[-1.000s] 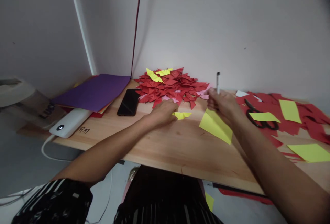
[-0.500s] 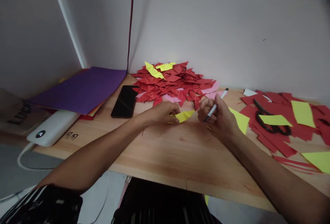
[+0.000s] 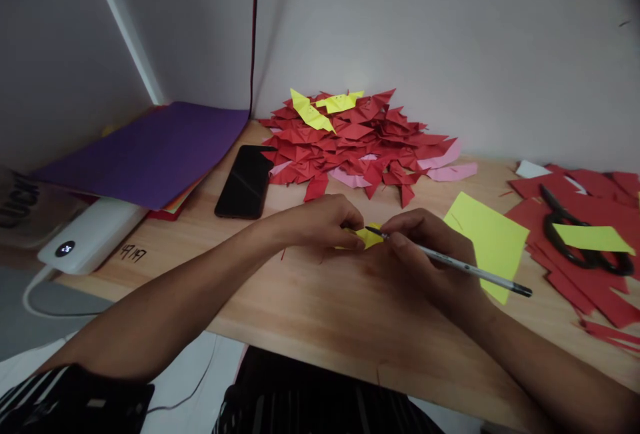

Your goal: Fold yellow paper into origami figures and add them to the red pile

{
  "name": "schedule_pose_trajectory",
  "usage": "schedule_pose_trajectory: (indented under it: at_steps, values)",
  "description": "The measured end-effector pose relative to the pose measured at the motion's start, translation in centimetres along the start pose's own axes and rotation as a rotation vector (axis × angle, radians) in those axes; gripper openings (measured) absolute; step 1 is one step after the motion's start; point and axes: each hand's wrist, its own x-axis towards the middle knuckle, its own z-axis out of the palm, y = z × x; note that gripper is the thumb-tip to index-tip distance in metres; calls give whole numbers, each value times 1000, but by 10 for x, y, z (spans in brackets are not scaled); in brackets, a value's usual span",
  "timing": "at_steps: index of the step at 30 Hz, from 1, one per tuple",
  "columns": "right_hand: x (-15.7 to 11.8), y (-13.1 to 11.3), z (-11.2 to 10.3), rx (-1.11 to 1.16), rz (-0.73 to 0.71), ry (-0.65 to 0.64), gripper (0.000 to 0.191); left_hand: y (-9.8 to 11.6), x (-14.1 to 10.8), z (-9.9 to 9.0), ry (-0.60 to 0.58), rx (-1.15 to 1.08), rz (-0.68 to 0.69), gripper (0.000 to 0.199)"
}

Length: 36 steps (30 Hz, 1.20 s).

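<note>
Between my hands a small piece of folded yellow paper [image 3: 370, 237] lies low over the wooden table [image 3: 320, 314]. My left hand [image 3: 333, 222] is closed on its left part, fingers hiding much of it. With a pinch, my right hand [image 3: 430, 247] holds a ballpoint pen [image 3: 465, 267], its dark tip at the yellow paper and its black end pointing right. Whether the tip touches the paper I cannot tell. Behind the hands rises a heap of folded red paper shapes [image 3: 345, 141], with two folded yellow ones [image 3: 313, 113] on top and pink pieces at its edges.
A black phone [image 3: 244, 184] lies left of the heap. Purple sheets [image 3: 155, 147] rest over a white power bank [image 3: 95, 234] with a cable. To the right are a yellow sheet [image 3: 483, 241], black scissors [image 3: 575, 257] under a yellow strip, and cut red paper [image 3: 600, 287].
My right hand has turned the pen so its tip points left, and brought it to the yellow paper. My left hand keeps hold of the paper. The camera view has shifted slightly.
</note>
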Motion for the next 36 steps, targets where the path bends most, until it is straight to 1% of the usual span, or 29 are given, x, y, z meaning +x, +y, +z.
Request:
schedule_pose_trajectory:
  at_steps: [2, 5, 9, 13, 23, 31, 36]
  values:
    - [-1, -1, 0, -40, 6, -29, 7, -2, 1, -1, -38, -60, -3, 21]
    - [-2, -1, 0, -103, -5, -35, 8, -4, 1, -3, -86, -157, -13, 24]
    - [-3, -2, 0, -164, -17, -36, 8, -5, 1, -4, -94, -201, -11, 29]
    - [-2, -5, 2, -174, -8, -24, 8, -5, 0, -4, -116, -242, -19, 26]
    - [-2, -8, 3, -210, 10, -31, 10, -4, 0, -4, -114, -241, -4, 25]
    - [0, -6, 1, -217, -22, -66, 9, -6, 0, -4, -112, -270, -6, 24]
    - [0, -6, 1, -218, -41, -65, 11, -6, 0, -3, -128, -284, 2, 25]
